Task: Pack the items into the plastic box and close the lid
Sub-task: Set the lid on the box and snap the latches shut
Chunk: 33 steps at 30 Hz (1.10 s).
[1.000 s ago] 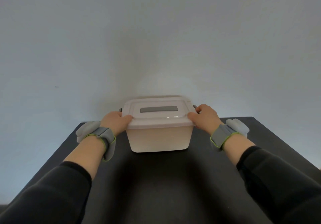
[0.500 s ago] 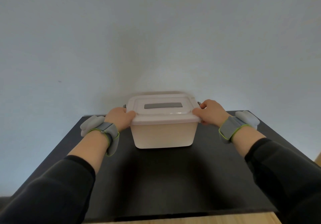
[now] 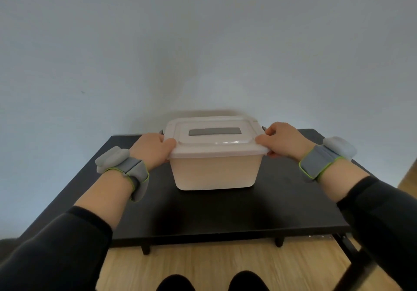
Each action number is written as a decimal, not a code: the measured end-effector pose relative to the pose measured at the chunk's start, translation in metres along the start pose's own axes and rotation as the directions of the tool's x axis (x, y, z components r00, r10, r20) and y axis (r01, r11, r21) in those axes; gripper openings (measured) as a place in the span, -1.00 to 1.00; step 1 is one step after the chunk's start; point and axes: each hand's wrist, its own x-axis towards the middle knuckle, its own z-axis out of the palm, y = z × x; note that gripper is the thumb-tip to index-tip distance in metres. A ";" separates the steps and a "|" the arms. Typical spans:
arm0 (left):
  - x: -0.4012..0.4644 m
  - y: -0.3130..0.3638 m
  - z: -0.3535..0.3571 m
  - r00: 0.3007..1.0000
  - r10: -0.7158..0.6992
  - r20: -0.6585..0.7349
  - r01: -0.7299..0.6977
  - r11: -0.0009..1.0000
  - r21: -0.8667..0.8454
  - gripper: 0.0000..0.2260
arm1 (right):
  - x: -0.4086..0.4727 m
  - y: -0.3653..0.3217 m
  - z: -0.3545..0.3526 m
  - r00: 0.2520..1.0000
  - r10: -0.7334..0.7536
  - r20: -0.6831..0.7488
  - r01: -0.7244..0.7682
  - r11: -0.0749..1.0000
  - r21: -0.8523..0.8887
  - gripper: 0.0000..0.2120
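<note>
head view: the translucent, round-cornered plastic box (image 3: 215, 172) is sitting at the back of the matte black table (image 3: 225, 209), its smooth lid (image 3: 214, 136) on. the left hand (image 3: 153, 149) and right hand (image 3: 283, 139) are clasping the lid's ends. the wooden floor (image 3: 214, 266) is now showing more than earlier.

Plain room: black table (image 3: 225, 211), wooden floor (image 3: 214, 263), bare pale wall (image 3: 203, 42)
</note>
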 end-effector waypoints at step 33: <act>-0.030 0.000 0.005 0.996 -0.045 -0.072 0.039 0.996 -0.082 -0.62 | -0.026 0.022 0.013 0.982 0.091 -0.164 -0.038 0.953 0.302 -0.61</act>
